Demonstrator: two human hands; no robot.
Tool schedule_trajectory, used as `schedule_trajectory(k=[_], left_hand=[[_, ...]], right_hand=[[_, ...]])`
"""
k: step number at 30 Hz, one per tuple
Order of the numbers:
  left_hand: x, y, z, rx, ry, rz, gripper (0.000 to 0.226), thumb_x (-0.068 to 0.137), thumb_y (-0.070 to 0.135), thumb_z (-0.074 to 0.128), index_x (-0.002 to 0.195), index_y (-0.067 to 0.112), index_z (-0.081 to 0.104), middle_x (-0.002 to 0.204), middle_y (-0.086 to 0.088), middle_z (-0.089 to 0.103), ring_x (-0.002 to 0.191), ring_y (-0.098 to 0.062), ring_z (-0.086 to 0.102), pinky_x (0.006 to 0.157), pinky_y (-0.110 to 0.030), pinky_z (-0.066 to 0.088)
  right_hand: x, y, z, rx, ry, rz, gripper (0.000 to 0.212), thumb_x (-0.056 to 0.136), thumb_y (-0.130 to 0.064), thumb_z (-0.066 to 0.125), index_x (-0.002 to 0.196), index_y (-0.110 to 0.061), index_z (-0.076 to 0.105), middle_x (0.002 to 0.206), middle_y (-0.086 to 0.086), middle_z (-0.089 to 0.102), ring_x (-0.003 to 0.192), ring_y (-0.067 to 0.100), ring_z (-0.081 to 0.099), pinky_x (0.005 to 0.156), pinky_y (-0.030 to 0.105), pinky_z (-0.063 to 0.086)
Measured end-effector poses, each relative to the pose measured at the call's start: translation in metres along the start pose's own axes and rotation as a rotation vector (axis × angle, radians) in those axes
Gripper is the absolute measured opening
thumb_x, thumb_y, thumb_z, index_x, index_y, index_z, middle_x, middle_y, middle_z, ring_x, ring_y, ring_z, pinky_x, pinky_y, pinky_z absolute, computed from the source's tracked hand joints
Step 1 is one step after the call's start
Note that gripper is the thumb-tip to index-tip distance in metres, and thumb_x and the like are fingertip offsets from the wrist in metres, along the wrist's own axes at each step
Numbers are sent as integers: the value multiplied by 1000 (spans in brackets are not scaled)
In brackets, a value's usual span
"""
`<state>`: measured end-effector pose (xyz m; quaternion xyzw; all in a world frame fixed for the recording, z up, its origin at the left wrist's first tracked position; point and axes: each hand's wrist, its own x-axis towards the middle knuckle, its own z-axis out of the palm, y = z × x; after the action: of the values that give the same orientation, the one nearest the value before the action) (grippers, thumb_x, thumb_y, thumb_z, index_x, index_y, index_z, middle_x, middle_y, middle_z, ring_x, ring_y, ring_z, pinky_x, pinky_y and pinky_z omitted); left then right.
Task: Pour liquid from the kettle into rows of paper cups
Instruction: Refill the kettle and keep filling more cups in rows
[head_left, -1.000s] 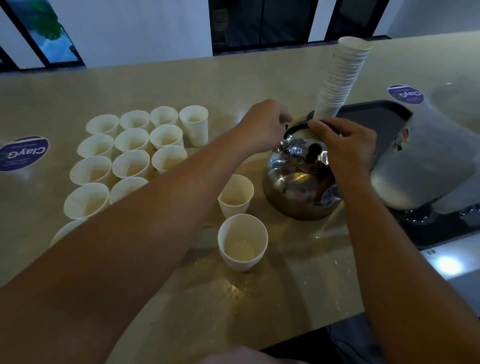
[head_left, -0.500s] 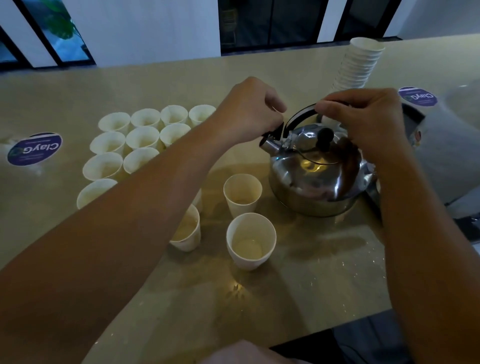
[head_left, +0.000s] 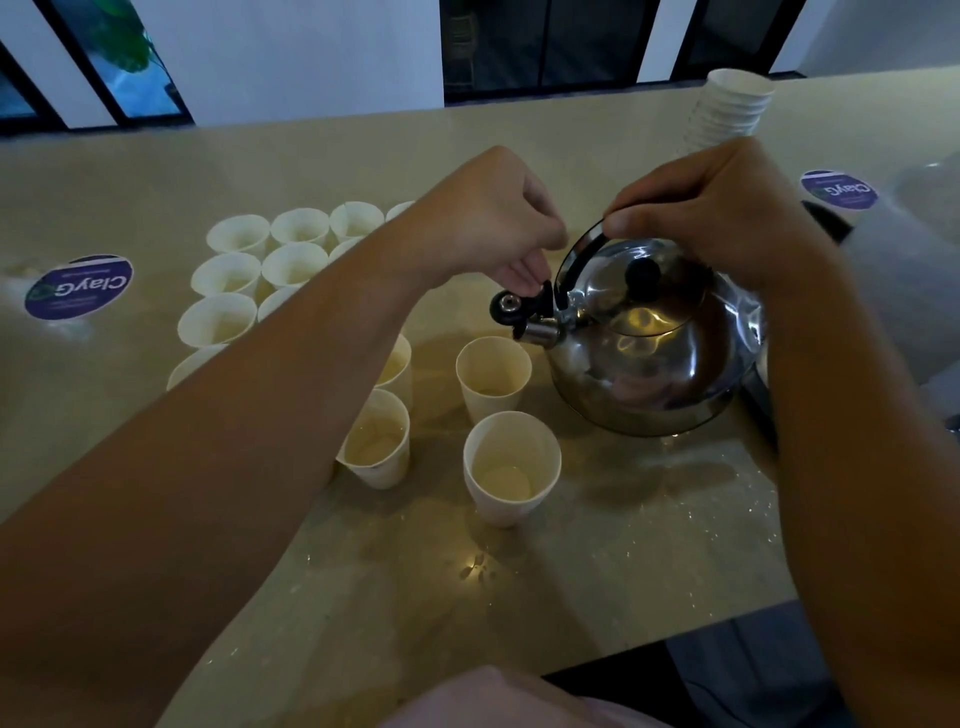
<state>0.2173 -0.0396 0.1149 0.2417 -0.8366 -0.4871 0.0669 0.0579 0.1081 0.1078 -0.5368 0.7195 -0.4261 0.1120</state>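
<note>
A shiny steel kettle (head_left: 644, 353) hangs just above the beige counter (head_left: 597, 561), its spout pointing left over a white paper cup (head_left: 493, 376). My right hand (head_left: 727, 208) grips the kettle's black handle from above. My left hand (head_left: 488, 223) pinches the black lever of the spout cap (head_left: 511, 306), which is flipped up. A second cup (head_left: 511, 467) stands in front of the first, and two more (head_left: 376, 439) sit left of it under my forearm. Rows of several cups (head_left: 249, 270) stand farther left, partly hidden by my left arm.
A tall stack of paper cups (head_left: 727, 109) stands at the back right. Round purple stickers (head_left: 78, 286) lie on the counter at left and right. A pale plastic container (head_left: 904, 291) and a dark tray edge (head_left: 826, 223) sit at the right. Water drops speckle the counter's front.
The kettle has come off the counter and moved left toward the cups, tilting spout-down. My left hand has slid down from the handle to the spout lever and raised the cap.
</note>
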Motion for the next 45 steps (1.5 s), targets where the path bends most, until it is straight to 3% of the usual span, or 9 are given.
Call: schedule_trajectory(k=[16, 22, 31, 36, 40, 45], left_hand=[[-1, 1, -2, -6, -72, -51, 13, 97, 13, 62, 105, 4, 68, 75, -17, 75, 69, -26, 75, 62, -30, 62], [-1, 1, -2, -11, -77, -48, 13, 97, 14, 61, 104, 5, 69, 76, -17, 75, 69, -26, 75, 62, -30, 62], [0, 2, -1, -18, -87, -46, 13, 97, 14, 62, 104, 5, 69, 77, -17, 75, 70, -26, 76, 61, -28, 61], [1, 3, 0, -35, -54, -11, 14, 97, 14, 62, 106, 5, 69, 78, -14, 76, 72, -24, 76, 65, -30, 62], [6, 11, 5, 10, 7, 58, 12, 96, 15, 63, 105, 10, 71, 82, -9, 77, 71, -15, 75, 66, -25, 62], [20, 18, 17, 50, 59, 113, 12, 93, 18, 66, 101, 15, 73, 87, -4, 76, 75, -10, 74, 72, -27, 62]], right_hand=[[4, -10, -1, -99, -87, -26, 22, 76, -34, 81, 95, -23, 78, 83, -25, 73, 77, -7, 68, 68, 5, 47], [5, -11, -2, -71, -98, -35, 30, 70, -41, 78, 94, -23, 78, 80, -24, 73, 78, -5, 68, 68, 6, 48], [4, -6, -3, -77, -107, -26, 24, 72, -45, 76, 91, -30, 77, 84, -23, 74, 82, -2, 70, 72, 8, 51], [-4, 4, -2, 29, -2, 24, 21, 71, -43, 77, 88, -31, 77, 83, -18, 76, 82, 1, 70, 76, 13, 54], [-16, 18, -1, 118, 156, 97, 8, 81, -32, 79, 88, -30, 76, 74, -17, 73, 72, -3, 66, 66, 10, 50], [-29, 24, 2, 234, 343, 179, 12, 83, -28, 79, 93, -22, 76, 65, -15, 71, 58, -4, 61, 59, 11, 48]])
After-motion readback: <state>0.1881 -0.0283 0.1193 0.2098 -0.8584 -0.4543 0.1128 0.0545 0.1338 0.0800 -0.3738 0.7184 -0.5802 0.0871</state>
